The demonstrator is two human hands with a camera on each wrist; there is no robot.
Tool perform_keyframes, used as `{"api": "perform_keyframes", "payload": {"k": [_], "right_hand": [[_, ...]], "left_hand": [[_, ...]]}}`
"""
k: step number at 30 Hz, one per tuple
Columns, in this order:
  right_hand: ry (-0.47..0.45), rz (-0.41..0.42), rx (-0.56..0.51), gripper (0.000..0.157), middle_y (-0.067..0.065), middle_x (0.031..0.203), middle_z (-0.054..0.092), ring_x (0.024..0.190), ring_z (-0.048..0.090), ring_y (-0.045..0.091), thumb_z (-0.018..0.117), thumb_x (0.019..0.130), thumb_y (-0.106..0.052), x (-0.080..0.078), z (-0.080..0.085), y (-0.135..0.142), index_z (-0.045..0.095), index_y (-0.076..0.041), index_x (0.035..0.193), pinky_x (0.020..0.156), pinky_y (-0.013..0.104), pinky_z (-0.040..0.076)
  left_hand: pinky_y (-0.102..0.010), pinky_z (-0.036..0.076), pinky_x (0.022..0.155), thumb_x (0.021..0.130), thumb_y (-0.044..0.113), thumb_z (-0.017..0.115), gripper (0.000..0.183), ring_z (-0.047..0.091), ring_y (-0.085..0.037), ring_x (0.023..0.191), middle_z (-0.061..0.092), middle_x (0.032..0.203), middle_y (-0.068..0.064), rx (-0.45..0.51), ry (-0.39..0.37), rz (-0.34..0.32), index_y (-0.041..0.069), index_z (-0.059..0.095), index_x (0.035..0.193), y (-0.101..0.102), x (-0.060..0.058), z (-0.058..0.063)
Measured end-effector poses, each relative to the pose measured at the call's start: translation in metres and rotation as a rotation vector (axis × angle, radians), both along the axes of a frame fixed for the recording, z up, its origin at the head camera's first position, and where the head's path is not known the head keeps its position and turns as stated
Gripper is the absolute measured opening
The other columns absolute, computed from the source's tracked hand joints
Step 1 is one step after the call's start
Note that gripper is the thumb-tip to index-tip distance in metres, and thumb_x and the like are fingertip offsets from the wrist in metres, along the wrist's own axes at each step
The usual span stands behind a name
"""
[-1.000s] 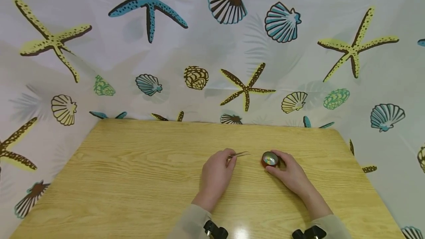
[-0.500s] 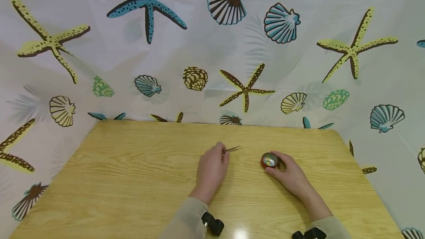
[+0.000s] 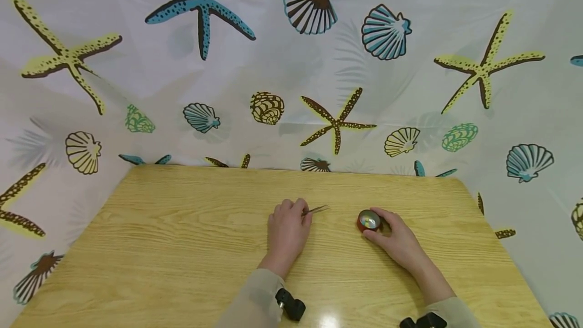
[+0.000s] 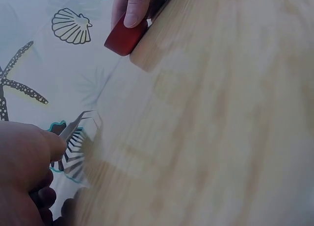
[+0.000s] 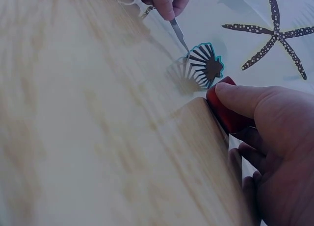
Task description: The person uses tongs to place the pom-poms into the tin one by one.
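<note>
Fine metal tweezers (image 3: 316,210) with bent tips are pinched in my left hand (image 3: 288,237), pointing right. In the left wrist view the two tips of the tweezers (image 4: 73,126) stand slightly apart with nothing between them. My right hand (image 3: 403,242) grips a small round red tin (image 3: 369,220) by its right side, thumb in front and fingers behind. The tin is upright on the table, its top uncovered, with small yellow and pale bits showing inside. From the right wrist view only the red side wall of the tin (image 5: 228,108) shows.
A wood-grain table (image 3: 182,247) lies under both hands. Behind it and along its sides hangs a white cloth (image 3: 255,65) printed with starfish and shells. Black wrist cameras (image 3: 290,305) sit on the light sleeves.
My left hand has drawn left, away from the tin, with the tweezers still in its fingers; it rose a little, then lowered. The right hand and the tin have stayed put.
</note>
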State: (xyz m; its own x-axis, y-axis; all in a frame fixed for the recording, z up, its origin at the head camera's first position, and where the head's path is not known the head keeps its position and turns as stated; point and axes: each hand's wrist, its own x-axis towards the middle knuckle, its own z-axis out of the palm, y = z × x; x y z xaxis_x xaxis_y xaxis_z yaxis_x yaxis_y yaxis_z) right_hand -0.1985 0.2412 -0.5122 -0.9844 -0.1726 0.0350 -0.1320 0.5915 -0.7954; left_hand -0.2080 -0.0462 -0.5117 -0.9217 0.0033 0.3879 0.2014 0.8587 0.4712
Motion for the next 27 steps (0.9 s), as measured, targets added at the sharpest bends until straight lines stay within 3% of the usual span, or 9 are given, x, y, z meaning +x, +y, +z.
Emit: {"api": "perform_keyframes", "payload": {"k": [18,22,27], "right_hand": [[0.039,0.001,0.012,0.072,0.023,0.162,0.052,0.153,0.043,0.046,0.083,0.102,-0.034,-0.004,-0.005,-0.001,0.053,-0.006,0.162,0.123,0.065,0.033],[0.047,0.004,0.034,0.078,0.024,0.164,0.049,0.155,0.04,0.047,0.084,0.102,-0.034,-0.004,-0.005,-0.001,0.048,-0.006,0.166,0.124,0.066,0.032],[0.056,0.02,0.081,0.089,0.026,0.167,0.045,0.157,0.036,0.049,0.083,0.103,-0.039,-0.002,-0.005,0.001,0.037,-0.004,0.171,0.124,0.068,0.032]], "left_hand": [[-0.043,0.047,0.076,0.1,0.025,0.087,0.015,0.051,-0.023,0.082,0.058,0.093,-0.002,-0.071,-0.072,-0.001,0.017,0.074,0.097,-0.006,-0.002,-0.002],[-0.044,0.049,0.08,0.101,0.027,0.085,0.015,0.055,-0.025,0.087,0.062,0.099,-0.004,-0.058,-0.115,-0.022,0.016,0.077,0.106,-0.008,-0.002,0.001],[-0.052,0.053,0.093,0.105,0.031,0.08,0.028,0.065,-0.034,0.108,0.07,0.118,-0.009,-0.053,-0.144,-0.07,0.012,0.076,0.126,-0.017,0.002,0.008]]}}
